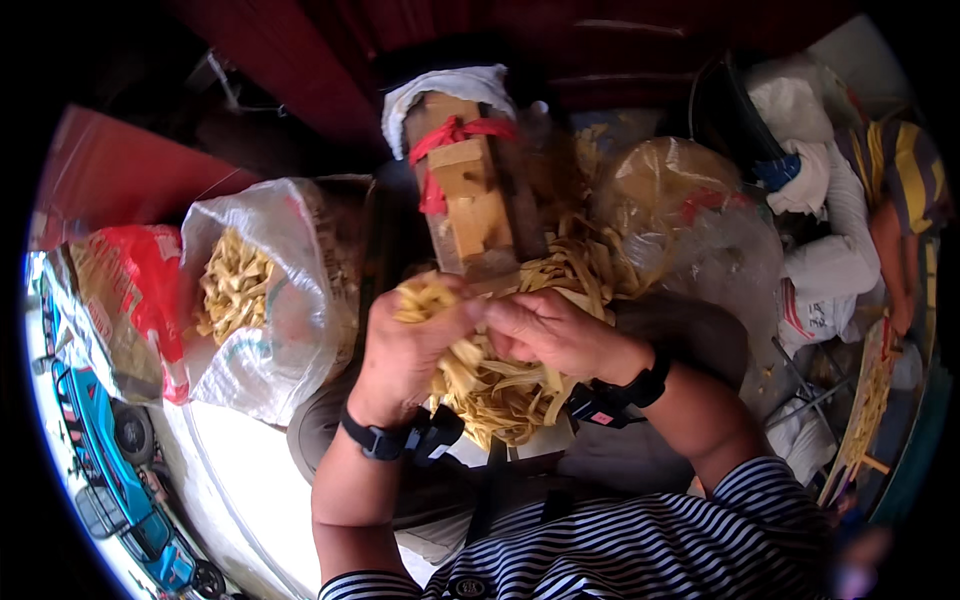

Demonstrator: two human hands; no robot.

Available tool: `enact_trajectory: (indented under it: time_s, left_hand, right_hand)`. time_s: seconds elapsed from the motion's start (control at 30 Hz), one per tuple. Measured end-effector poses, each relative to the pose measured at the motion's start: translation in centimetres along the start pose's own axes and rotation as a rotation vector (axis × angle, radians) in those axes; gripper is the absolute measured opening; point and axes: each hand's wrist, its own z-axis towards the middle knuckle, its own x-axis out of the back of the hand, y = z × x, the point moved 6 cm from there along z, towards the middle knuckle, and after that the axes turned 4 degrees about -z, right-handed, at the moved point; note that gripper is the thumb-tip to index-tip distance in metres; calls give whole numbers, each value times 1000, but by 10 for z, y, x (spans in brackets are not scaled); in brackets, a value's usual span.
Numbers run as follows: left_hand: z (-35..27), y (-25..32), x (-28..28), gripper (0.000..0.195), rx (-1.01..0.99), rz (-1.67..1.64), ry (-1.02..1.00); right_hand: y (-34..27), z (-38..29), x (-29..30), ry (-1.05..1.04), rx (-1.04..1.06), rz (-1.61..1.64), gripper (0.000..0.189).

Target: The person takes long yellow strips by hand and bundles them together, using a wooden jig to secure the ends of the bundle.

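My left hand (416, 341) is closed around a rolled bundle of pale yellow dried strips (426, 298), whose folded ends show above the fist. Close beside it is my right hand (551, 334), thumb and fingertips pinched together near the left thumb. Blur hides whether a strip lies between those fingertips. Under both hands a loose heap of yellow strips (502, 401) rests on my lap. More long strips (574, 266) lie just beyond the right hand. Ahead stands a wooden block device (472, 202), tied with a red cloth strip (457, 135) and draped with a white cloth (450, 79).
At left, an open white woven sack (289, 375) holds many yellow knotted pieces (236, 281), beside a red-and-clear bag (142, 285). Clear plastic bags (675, 202) sit at right. Another person's arm (896, 262) reaches toward a long tray (862, 420) of strips. A blue vehicle (120, 480) stands far left.
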Motion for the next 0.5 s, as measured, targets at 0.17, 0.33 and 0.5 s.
enact_trajectory:
  time_s: [0.17, 0.33, 0.5]
  left_hand:
    - [-1, 1, 8, 13, -186, 32, 208]
    - [0, -27, -44, 44, -22, 288, -114]
    - [-7, -72, -58, 27, 203, 31, -182]
  right_hand:
    - [-10, -2, -1, -63, 173, 64, 44]
    - [-26, -3, 22, 104, 403, 416, 24]
    - [-26, -9, 33, 240, 541, 134, 26]
